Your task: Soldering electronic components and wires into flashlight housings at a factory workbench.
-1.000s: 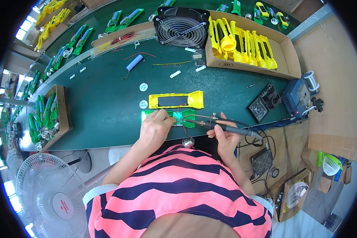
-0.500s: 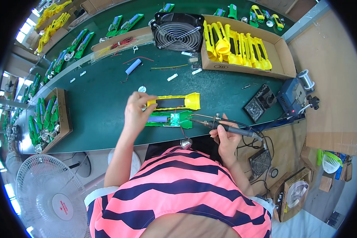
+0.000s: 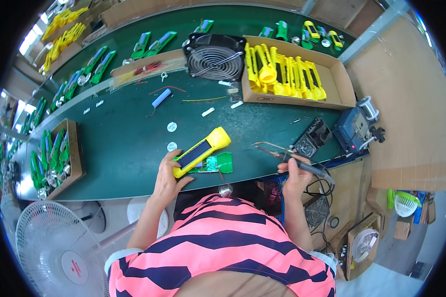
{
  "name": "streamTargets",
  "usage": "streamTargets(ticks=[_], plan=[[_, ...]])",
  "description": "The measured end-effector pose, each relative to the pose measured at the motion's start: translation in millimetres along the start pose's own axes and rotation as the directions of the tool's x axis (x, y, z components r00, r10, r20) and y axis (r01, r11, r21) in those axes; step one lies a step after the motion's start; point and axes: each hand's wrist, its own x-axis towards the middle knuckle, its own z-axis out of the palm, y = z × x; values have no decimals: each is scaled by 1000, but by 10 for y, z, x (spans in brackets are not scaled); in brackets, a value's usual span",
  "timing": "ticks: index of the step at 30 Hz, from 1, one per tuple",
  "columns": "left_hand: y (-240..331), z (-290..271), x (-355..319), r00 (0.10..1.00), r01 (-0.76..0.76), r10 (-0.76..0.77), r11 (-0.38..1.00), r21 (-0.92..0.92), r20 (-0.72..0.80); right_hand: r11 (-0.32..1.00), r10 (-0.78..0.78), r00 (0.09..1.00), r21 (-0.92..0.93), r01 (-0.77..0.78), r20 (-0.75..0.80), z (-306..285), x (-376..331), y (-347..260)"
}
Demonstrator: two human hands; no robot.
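My left hand (image 3: 167,182) grips the near end of a yellow flashlight shell (image 3: 214,140) with a dark panel in it. The shell is tilted, its flared end up and to the right, and hides part of a green flashlight shell (image 3: 225,162) on the bench. A green circuit board (image 3: 210,164) shows in the green shell, and a silver lamp cup (image 3: 225,190) hangs by a wire at the bench edge. Closed round a soldering iron (image 3: 309,169) is my right hand (image 3: 296,180); the iron's tip points left, apart from both shells.
A cardboard box (image 3: 302,102) of yellow shells stands at the back right, beside a black fan (image 3: 214,60). Right of me are a soldering station (image 3: 352,131) and a dark tray (image 3: 312,138). A box (image 3: 75,148) of green shells sits left. A blue battery (image 3: 161,98) lies mid-bench.
The yellow shell has been lifted and turned over the green one in my left hand, showing its other face. My right hand has drawn the soldering iron away to the right.
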Motion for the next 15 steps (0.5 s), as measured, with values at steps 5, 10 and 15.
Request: streamTargets(ticks=[5, 10, 15], plan=[[51, -173, 456, 984, -23, 51, 987, -159, 168, 996, -47, 998, -83, 44, -30, -72, 245, -60], [385, -753, 1878, 908, -281, 303, 952, -117, 288, 998, 18, 998, -59, -21, -52, -164, 455, 11], [397, -169, 3872, 886, -340, 346, 938, -76, 309, 981, 185, 976, -34, -190, -113, -166, 600, -132]])
